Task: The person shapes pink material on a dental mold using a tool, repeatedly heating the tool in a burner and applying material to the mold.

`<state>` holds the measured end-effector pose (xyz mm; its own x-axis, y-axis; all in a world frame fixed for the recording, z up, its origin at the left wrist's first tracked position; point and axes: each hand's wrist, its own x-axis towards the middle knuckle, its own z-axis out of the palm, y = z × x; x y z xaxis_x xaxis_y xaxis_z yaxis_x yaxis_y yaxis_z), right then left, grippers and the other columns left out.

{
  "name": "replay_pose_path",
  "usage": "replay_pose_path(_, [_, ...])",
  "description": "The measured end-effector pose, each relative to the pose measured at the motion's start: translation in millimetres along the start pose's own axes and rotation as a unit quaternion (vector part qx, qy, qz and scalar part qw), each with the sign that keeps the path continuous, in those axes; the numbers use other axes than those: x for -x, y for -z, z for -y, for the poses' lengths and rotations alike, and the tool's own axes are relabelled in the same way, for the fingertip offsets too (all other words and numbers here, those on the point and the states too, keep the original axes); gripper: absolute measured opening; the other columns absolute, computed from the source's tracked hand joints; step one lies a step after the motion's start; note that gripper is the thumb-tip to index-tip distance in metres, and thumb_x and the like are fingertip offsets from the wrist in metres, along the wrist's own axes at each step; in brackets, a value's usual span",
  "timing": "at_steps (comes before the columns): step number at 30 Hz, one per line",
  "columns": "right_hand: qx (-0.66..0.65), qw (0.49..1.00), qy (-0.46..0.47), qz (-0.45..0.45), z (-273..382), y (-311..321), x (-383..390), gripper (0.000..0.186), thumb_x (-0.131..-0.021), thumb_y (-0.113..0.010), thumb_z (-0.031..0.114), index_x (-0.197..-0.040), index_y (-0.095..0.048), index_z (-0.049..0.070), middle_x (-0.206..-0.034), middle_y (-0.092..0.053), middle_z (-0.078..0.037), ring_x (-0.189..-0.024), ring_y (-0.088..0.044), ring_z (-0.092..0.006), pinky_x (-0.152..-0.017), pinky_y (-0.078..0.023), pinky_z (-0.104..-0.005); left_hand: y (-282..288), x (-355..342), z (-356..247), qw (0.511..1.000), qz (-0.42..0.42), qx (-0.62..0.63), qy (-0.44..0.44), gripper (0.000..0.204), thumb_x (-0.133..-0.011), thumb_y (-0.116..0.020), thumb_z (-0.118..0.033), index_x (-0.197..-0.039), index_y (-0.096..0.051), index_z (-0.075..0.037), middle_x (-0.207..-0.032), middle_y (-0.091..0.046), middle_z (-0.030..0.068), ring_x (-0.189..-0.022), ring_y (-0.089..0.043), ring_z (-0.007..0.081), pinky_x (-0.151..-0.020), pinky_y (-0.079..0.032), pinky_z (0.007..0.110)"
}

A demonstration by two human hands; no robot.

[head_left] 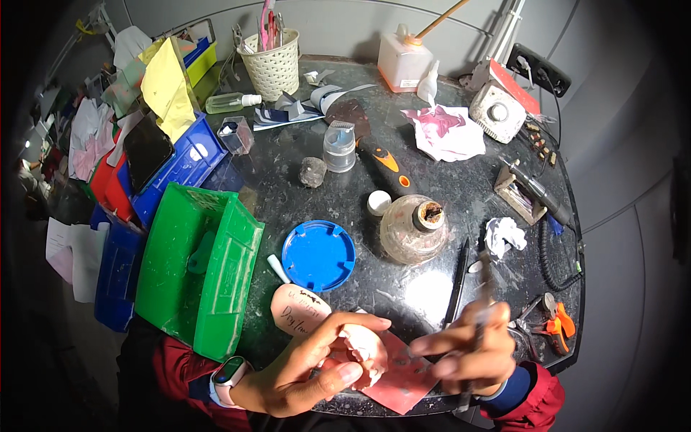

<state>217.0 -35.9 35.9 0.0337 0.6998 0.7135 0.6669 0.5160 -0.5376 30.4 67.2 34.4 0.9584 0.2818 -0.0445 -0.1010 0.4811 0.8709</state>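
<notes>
Right hand (471, 353), a little blurred, is closed around a thin tool (487, 286) held nearly upright over the front of the bench (374, 297). Left hand (299, 371) grips a pink moulded piece (370, 351) between thumb and fingers, its ragged edge showing between them. That piece is left of the right hand, above a red sheet (404, 383) near the bench's front edge; tool and piece are apart. Beside the left hand lies a pink slab (295, 306) with handwriting on it, and behind that a round blue lid (320, 255). A glass burner (412, 241) with a charred wick stands farther back, with no flame that I can make out.

The step in hand looks like working the pink piece with the tool. To my eye, the next move calls for a steady left hand and a light touch of the tool, since the thin edge could chip or bend
</notes>
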Motion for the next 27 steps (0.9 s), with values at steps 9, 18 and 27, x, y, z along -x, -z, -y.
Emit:
replay_pose_path(9, [0.100, 0.989, 0.042, 0.105, 5.1, -10.1, 6.2, 0.016, -0.054, -0.074, 0.033, -0.058, -0.060, 0.026, -0.090, -0.064, 0.013, -0.070, -0.041, -0.0073, -0.056, -0.027, -0.0228, 4.6, 0.7, 0.0, 0.997, 0.003, -0.070, 0.023, 0.045, -0.084, -0.042, -0.012, -0.125, -0.027, 0.002, -0.097, -0.046, 0.0068, -0.087, -0.046, 0.0100, -0.078, -0.039, 0.025])
replay_pose_path(18, [0.112, 0.987, 0.045, 0.108, 5.8, -9.9, 4.6, 0.014, -0.055, -0.073, 0.034, -0.061, -0.063, 0.028, -0.091, -0.064, 0.014, -0.066, -0.040, -0.0059, -0.055, -0.024, -0.0230, 3.7, 1.2, -1.2, 0.997, -0.002, -0.077, 0.028, 0.045, -0.085, -0.042, -0.012, -0.125, -0.028, 0.001, -0.097, -0.046, 0.0064, -0.087, -0.046, 0.0096, -0.077, -0.040, 0.025])
replay_pose_path(27, [0.119, 0.986, 0.043, 0.108, 4.4, -10.4, 5.1, 0.015, -0.055, -0.072, 0.034, -0.069, -0.066, 0.030, -0.092, -0.063, 0.015, -0.069, -0.040, -0.0057, -0.056, -0.024, -0.0234, 4.4, -3.8, 1.5, 0.992, -0.007, -0.123, 0.005, 0.046, -0.083, -0.040, -0.013, -0.124, -0.026, 0.003, -0.096, -0.051, 0.0102, -0.067, -0.049, 0.0083, -0.053, -0.040, 0.019])
